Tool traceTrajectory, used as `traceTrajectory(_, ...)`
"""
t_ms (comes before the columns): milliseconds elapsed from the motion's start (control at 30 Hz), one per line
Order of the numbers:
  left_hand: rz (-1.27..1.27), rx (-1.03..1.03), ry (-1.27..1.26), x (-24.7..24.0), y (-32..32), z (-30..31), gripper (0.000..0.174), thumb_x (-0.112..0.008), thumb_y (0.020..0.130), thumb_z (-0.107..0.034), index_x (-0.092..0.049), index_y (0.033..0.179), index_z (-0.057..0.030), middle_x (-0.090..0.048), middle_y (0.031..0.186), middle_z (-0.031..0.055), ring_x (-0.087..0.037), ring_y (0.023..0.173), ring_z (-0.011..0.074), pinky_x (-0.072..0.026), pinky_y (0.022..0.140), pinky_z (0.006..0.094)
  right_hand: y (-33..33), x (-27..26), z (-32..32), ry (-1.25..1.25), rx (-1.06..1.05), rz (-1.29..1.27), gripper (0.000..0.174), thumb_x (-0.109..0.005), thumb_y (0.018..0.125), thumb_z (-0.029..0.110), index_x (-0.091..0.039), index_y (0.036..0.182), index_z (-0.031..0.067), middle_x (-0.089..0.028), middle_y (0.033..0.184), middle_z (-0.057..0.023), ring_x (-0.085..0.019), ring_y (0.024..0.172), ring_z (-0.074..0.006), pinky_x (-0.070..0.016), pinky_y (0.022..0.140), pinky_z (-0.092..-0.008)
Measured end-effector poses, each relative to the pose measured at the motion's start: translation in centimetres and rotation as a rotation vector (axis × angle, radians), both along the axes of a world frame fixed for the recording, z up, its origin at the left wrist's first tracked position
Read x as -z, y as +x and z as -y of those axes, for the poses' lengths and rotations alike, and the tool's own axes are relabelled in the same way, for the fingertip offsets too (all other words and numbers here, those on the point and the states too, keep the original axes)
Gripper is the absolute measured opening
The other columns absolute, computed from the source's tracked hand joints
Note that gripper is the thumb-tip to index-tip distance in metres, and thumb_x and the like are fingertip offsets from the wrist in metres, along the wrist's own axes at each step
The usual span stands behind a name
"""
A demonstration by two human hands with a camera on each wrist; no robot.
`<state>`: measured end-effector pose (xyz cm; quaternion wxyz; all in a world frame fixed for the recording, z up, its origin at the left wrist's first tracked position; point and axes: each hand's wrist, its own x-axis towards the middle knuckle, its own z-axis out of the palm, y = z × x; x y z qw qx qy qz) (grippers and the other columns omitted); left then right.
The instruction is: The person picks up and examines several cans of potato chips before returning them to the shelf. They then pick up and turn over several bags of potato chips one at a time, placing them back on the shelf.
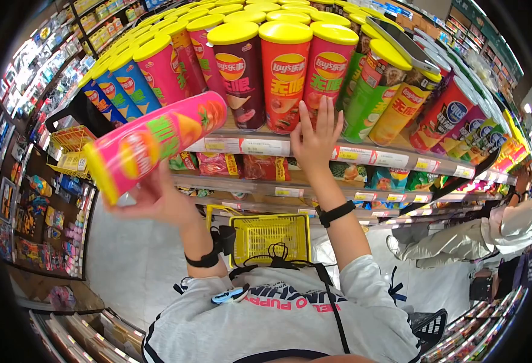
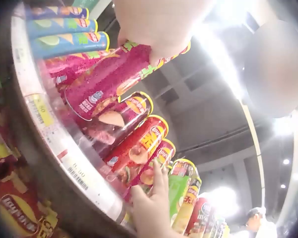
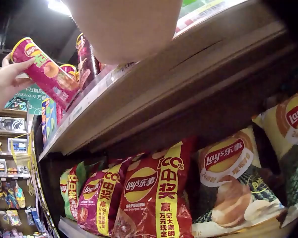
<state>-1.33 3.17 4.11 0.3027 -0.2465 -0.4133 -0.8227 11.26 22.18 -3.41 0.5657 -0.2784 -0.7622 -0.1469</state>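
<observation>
My left hand grips a pink chip canister near its yellow lid, tilted in front of the shelf row; the right wrist view shows that hand and the canister too. My right hand rests its fingers on the lower front of another pink canister, beside a red canister. In the left wrist view the right hand touches the pink canister, fingers extended.
A phone lies on the lids at right. Bagged chips fill the shelf below. A yellow basket is below my hands, a second yellow basket at left. Another person's legs show at right.
</observation>
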Motion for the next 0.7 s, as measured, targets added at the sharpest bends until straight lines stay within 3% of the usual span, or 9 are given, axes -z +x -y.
traceTrajectory(133,0.048,0.388,0.275,-0.6,-1.2,3.0,0.05,-0.053,0.084,-0.005,-0.027,0.127,-0.0076,-0.042,0.125,0.0151,-0.046,0.11,0.0279,-0.0436,0.091,0.0427,-0.2,-0.1,-0.2,0.017,-0.004,-0.011,0.053,-0.056,0.07,0.012,-0.05,0.122,0.019,-0.033,0.135,-0.0153,-0.032,0.125,-0.0318,-0.022,0.099,-0.0541)
traceTrajectory(233,0.383,1.124,0.479,0.2,-1.7,4.7,0.044,-0.049,0.089,-0.023,-0.034,0.127,-0.0053,-0.045,0.124,0.0112,-0.047,0.11,0.024,-0.0427,0.09,0.0402,-0.1,0.1,0.0,0.014,-0.005,-0.014,0.054,-0.056,0.07,0.011,-0.049,0.123,0.0183,-0.033,0.135,-0.0163,-0.033,0.124,-0.0322,-0.0227,0.099,-0.0539)
traceTrajectory(300,0.268,0.948,0.168,0.4,-1.3,4.0,0.045,-0.046,0.09,-0.029,-0.039,0.126,-0.0038,-0.045,0.126,0.011,-0.047,0.111,0.0244,-0.0377,0.095,0.0418,-0.2,0.0,0.0,0.007,-0.012,-0.022,0.054,-0.056,0.07,0.01,-0.049,0.123,0.0181,-0.033,0.135,-0.0164,-0.033,0.124,-0.0322,-0.0228,0.099,-0.0538)
traceTrajectory(367,0.227,1.461,0.472,1.9,-3.3,4.0,0.045,-0.046,0.09,-0.029,-0.039,0.126,-0.0042,-0.045,0.126,0.0104,-0.047,0.111,0.025,-0.0367,0.096,0.042,-0.3,0.1,0.0,0.009,-0.002,-0.02,0.054,-0.056,0.07,0.01,-0.048,0.123,0.0181,-0.034,0.134,-0.0164,-0.033,0.124,-0.032,-0.023,0.099,-0.0538)
traceTrajectory(433,0.336,0.841,0.292,0.8,-2.7,3.7,0.053,-0.051,0.088,-0.025,-0.027,0.133,-0.0102,-0.044,0.126,0.0102,-0.047,0.111,0.0275,-0.0389,0.094,0.0426,-0.2,0.0,-0.1,0.011,0.002,-0.018,0.055,-0.056,0.07,0.01,-0.048,0.123,0.0181,-0.033,0.135,-0.0165,-0.032,0.124,-0.0319,-0.023,0.099,-0.0538)
traceTrajectory(500,0.233,0.582,0.222,-0.2,-3.4,3.1,0.061,-0.054,0.086,-0.021,-0.019,0.136,-0.014,-0.044,0.126,0.0098,-0.046,0.111,0.0291,-0.0396,0.093,0.044,-0.3,-0.1,-0.2,0.024,-0.005,-0.015,0.055,-0.056,0.069,0.01,-0.048,0.123,0.018,-0.033,0.135,-0.0166,-0.032,0.125,-0.0325,-0.0232,0.099,-0.0542)
traceTrajectory(533,0.138,0.552,0.253,-1.1,-2.8,3.1,0.075,-0.06,0.081,-0.007,-0.011,0.136,-0.0176,-0.042,0.126,0.0118,-0.046,0.112,0.0295,-0.0419,0.091,0.044,-0.2,0.0,-0.1,0.023,-0.01,-0.014,0.055,-0.056,0.069,0.01,-0.048,0.123,0.0179,-0.033,0.135,-0.0166,-0.032,0.125,-0.0326,-0.0232,0.098,-0.0543)
traceTrajectory(633,-0.013,0.16,0.028,-3.1,-2.0,2.7,0.079,-0.061,0.075,0.006,-0.013,0.134,-0.0153,-0.041,0.126,0.0144,-0.045,0.112,0.0267,-0.0443,0.088,0.0389,-0.1,0.1,-0.2,0.028,-0.016,-0.009,0.055,-0.056,0.07,0.011,-0.048,0.124,0.0178,-0.032,0.135,-0.0166,-0.031,0.125,-0.0331,-0.0233,0.098,-0.0546)
traceTrajectory(700,-0.146,0.08,-0.14,-4.5,-1.8,1.7,0.082,-0.063,0.071,0.009,-0.015,0.133,-0.0133,-0.04,0.125,0.0154,-0.046,0.111,0.0247,-0.044,0.087,0.0331,-0.1,0.1,-0.2,0.034,-0.017,-0.006,0.055,-0.056,0.07,0.011,-0.048,0.124,0.0178,-0.032,0.135,-0.0165,-0.031,0.125,-0.033,-0.0236,0.098,-0.0544)
